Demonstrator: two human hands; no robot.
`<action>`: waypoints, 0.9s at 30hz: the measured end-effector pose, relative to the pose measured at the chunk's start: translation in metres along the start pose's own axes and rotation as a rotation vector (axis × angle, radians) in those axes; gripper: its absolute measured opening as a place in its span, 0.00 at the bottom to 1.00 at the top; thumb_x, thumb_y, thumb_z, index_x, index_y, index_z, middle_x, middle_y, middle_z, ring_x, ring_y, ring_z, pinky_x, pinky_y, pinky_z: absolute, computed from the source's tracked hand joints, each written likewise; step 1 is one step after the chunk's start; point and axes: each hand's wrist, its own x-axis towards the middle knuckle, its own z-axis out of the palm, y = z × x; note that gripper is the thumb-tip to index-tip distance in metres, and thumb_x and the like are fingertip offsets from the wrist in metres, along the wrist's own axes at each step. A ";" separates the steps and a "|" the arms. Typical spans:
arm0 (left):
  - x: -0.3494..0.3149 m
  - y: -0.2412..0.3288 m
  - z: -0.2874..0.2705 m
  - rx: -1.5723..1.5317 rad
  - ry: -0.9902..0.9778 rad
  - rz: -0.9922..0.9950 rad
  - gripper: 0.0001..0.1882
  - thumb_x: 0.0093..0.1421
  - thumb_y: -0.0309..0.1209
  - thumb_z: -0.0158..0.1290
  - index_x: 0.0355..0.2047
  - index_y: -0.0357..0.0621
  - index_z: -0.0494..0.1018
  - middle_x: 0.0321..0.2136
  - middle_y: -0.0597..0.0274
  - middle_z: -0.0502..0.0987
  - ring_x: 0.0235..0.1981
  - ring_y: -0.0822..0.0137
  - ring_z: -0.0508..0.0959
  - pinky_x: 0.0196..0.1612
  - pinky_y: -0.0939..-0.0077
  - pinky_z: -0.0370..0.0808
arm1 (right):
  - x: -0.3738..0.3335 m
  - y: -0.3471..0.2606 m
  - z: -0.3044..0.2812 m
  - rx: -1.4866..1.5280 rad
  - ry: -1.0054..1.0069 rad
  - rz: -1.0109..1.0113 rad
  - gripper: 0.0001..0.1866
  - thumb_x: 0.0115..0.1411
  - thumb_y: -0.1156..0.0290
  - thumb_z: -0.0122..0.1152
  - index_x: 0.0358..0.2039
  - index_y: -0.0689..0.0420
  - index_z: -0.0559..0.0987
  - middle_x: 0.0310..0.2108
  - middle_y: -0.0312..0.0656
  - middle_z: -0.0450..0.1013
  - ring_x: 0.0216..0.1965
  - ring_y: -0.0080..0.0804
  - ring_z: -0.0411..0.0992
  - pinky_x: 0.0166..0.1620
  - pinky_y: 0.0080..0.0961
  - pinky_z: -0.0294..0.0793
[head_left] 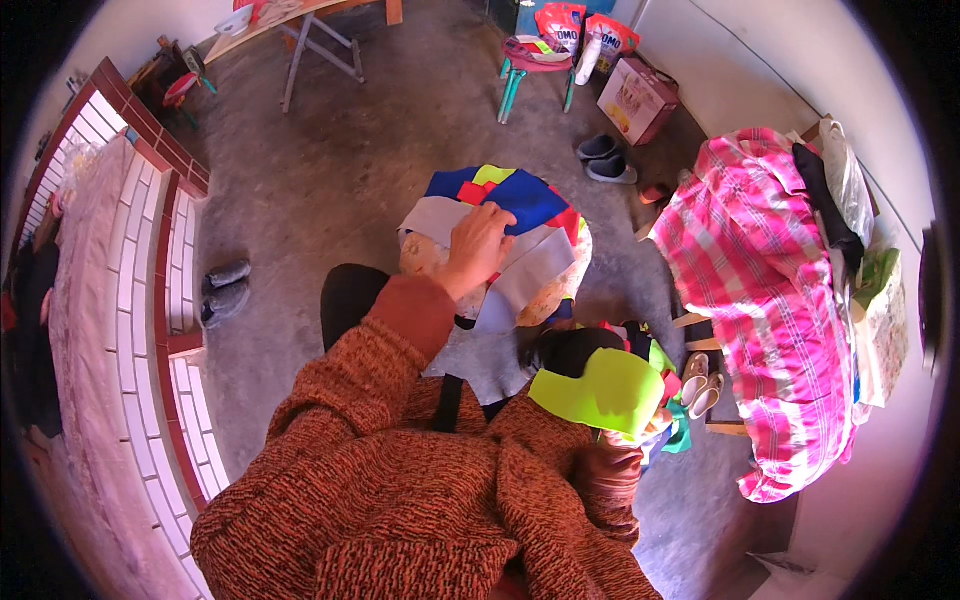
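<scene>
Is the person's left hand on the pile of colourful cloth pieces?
Yes, the left hand lies flat on a grey piece atop the pile of colourful cloth pieces, fingers spread over it.

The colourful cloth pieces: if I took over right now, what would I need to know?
Left hand: open, palm pressing a grey cloth piece on the round stack of colourful cloth pieces.
Right hand: hidden under the neon-yellow cloth piece, so its grip cannot be judged.
Done: many pieces are stacked in front.
Left: a heap of mixed cloth pieces lies at the right.
</scene>
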 end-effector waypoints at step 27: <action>-0.062 0.056 -0.011 -1.159 -0.495 -0.399 0.16 0.62 0.38 0.47 0.43 0.40 0.70 0.44 0.60 0.71 0.49 0.65 0.68 0.49 0.70 0.65 | 0.000 0.002 -0.008 0.028 0.015 0.011 0.31 0.43 0.67 0.58 0.48 0.68 0.66 0.43 0.58 0.69 0.39 0.51 0.71 0.42 0.43 0.74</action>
